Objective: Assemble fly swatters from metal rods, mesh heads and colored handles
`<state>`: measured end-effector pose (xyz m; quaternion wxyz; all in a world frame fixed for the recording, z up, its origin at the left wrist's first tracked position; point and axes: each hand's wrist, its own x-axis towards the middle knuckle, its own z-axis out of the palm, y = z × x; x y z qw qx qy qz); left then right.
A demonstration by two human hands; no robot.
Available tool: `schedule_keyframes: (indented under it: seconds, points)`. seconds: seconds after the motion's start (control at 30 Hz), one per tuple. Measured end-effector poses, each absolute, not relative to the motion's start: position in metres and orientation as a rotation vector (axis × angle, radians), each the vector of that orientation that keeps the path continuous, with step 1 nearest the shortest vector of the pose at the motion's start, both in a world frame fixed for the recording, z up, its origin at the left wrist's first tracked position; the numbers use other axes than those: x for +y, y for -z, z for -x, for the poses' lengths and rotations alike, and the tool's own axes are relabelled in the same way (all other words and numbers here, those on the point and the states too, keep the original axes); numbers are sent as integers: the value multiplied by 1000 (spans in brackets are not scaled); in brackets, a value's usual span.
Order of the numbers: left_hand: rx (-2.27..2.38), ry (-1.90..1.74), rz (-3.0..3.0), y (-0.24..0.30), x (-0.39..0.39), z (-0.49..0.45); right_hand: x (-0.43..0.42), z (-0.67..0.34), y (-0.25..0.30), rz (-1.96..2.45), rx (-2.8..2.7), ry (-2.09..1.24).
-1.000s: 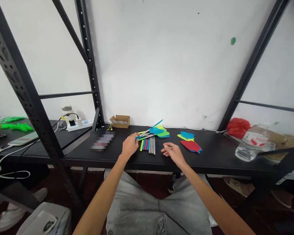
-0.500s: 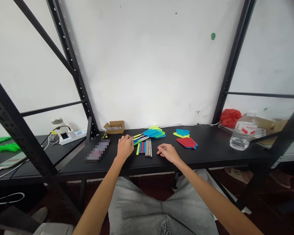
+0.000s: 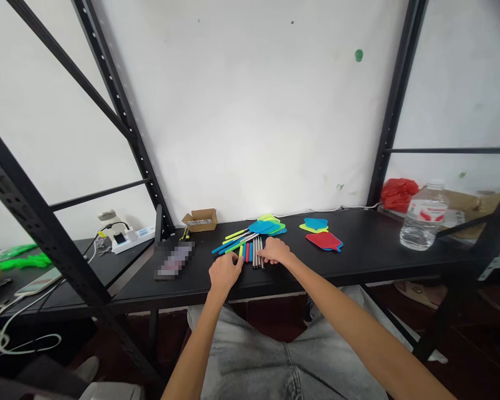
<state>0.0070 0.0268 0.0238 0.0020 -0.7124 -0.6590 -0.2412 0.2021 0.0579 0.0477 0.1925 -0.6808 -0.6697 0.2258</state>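
Observation:
My left hand [image 3: 225,273] is at the near end of a loose yellow handle [image 3: 241,250], its thumb and fingers closing on it. Beside that handle lie loose red handles [image 3: 247,253] and blue handles [image 3: 250,253]. My right hand [image 3: 276,251] has its fingers pinched at the right side of a row of thin metal rods [image 3: 255,255]; its curled fingers partly cover the rods. Behind both hands lies a fanned pile of fly swatters [image 3: 263,226] with blue, yellow and green heads, their handles pointing left.
Loose swatter heads, a red one [image 3: 323,240] and a blue one [image 3: 315,223] among them, lie to the right. On the left are a small cardboard box [image 3: 202,220], a blurred-out dark flat object [image 3: 175,261] and a power strip [image 3: 134,240]. A water bottle [image 3: 424,219] stands at the far right.
My left hand has moved from the swatter pile's handles down to the loose yellow handle. My right hand has moved left onto the metal rods. The view has shifted slightly.

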Motion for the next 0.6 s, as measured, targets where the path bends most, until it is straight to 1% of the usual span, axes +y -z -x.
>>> schedule_keyframes:
  seconds: [0.13,0.23,0.33,0.6]
  points:
    - [-2105,772,2255,-25,25,-6,65,-202,-55,1943,-1840,-910]
    - [-2112,789,2259,-25,23,-7,64,-204,-58,1931,-1805,-982]
    - [-2129,810,2256,-26,20,-8,61,-203,-60,1937,-1812,-954]
    - [-2194,816,2220,-26,21,-7,66,-188,-58,2041,-1892,-750]
